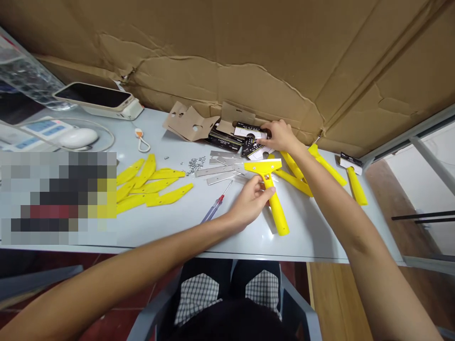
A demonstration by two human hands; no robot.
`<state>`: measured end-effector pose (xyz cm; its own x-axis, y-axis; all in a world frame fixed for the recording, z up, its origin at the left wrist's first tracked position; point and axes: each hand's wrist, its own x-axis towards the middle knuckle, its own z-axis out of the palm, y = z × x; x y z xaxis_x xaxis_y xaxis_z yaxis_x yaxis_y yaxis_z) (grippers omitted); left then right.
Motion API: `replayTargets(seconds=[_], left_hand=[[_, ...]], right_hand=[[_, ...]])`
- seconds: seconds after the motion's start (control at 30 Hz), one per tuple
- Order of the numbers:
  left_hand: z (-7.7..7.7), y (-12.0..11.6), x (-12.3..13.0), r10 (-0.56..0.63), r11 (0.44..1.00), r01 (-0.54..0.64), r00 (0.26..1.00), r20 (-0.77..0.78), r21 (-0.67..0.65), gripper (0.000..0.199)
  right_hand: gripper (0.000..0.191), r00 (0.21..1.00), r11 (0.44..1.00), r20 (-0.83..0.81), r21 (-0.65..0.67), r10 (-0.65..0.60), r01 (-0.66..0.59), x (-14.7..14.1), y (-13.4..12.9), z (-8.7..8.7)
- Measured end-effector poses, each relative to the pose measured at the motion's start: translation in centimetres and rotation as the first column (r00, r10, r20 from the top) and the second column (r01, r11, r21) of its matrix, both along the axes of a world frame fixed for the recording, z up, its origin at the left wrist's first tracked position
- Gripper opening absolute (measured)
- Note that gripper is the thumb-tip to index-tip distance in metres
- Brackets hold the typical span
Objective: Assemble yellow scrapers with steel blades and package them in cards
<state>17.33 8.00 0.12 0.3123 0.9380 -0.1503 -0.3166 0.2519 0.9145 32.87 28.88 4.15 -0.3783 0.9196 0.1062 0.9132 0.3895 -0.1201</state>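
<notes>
A tall sheet of brown cardboard (249, 28) stands along the back edge of the pale table (142, 229) in front of you. Your left hand (250, 201) grips a yellow scraper (276, 206) by its upper handle, right of the table's middle, with the handle's end pointing to the front edge. Your right hand (280, 137) is at the black-and-white printed cards (249, 139) near the back edge, fingers curled; I cannot tell whether they grip one. The step in hand looks like keeping the scraper steady while you reach for a card. Lifting one would call for a light pinch at its edge.

Toward the back left corner you have a phone (95, 94) on a white box (131, 110), with a white mouse (78, 137) nearer you. Then come yellow pieces (170, 195), opened brown packaging (194, 123), loose screws (196, 164), a screwdriver (214, 208) beside your left forearm, and flat metal blades (215, 173) crowding the scraper's head; mind their edges. More yellow handles (330, 168) lie around your right forearm, toward the right edge, and could snag your sweep back.
</notes>
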Motion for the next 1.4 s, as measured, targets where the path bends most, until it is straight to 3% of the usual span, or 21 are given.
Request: replayTargets(seconds=[0.13,0.23,0.3,0.47,0.67,0.73,0.83,1.0,1.17,1.3,1.4], left_hand=[[0.0,-0.1,0.0,-0.011,1.0,0.011,1.0,-0.013,-0.001,0.025],[0.0,0.0,0.0,-0.002,1.0,0.002,1.0,-0.007,-0.029,0.024],[-0.1,0.0,0.0,-0.014,0.998,0.015,1.0,0.006,-0.06,0.024],[-0.2,-0.1,-0.1,-0.079,0.996,0.079,0.997,0.006,-0.047,0.024],[0.1,0.5,-0.3,-0.013,1.0,0.013,0.998,0.061,-0.013,0.037],[0.6,1.2,-0.7,0.058,0.998,-0.059,0.992,0.11,0.005,0.042],[1.5,2.4,-1.5,0.183,0.982,-0.187,0.97,0.161,0.005,0.033],[2.4,4.1,-2.9,0.295,0.955,-0.293,0.924,0.242,-0.044,0.015],[2.8,4.5,-3.2,0.283,0.958,-0.258,0.917,0.281,-0.123,0.01],[2.5,4.4,-3.1,0.258,0.962,-0.224,0.935,0.245,-0.157,0.015],[2.0,4.5,-2.9,0.195,0.977,-0.169,0.957,0.213,-0.132,0.021]], right_hand=[[0.044,0.99,0.999,-0.133,0.035,0.04,-0.036,0.6,0.1,0.0],[0.04,0.928,0.997,-0.37,0.077,0.04,-0.012,1.9,-0.3,0.6],[0.043,0.822,0.996,-0.569,0.079,0.019,0.032,3.3,-1.1,1.0],[0.049,0.426,0.998,-0.903,-0.029,-0.052,0.061,6.9,-5.3,1.6],[0.044,0.229,0.991,-0.973,0.002,-0.028,0.133,9.7,-11.2,1.8],[0.045,0.124,0.995,-0.992,-0.003,-0.016,0.103,10.2,-12.7,1.8],[0.051,0.007,0.997,-0.997,-0.08,-0.08,-0.011,10.4,-14.5,1.4],[0.071,0.063,0.944,-0.979,-0.204,-0.194,-0.258,9.4,-16.1,0.7],[0.068,0.104,0.889,-0.976,-0.219,-0.194,-0.401,7.8,-16.5,-0.4],[0.064,0.171,0.909,-0.981,-0.156,-0.095,-0.387,6.7,-16.8,-1.1],[0.058,0.275,0.956,-0.961,-0.103,-0.024,-0.276,6.1,-17.2,-1.1]])
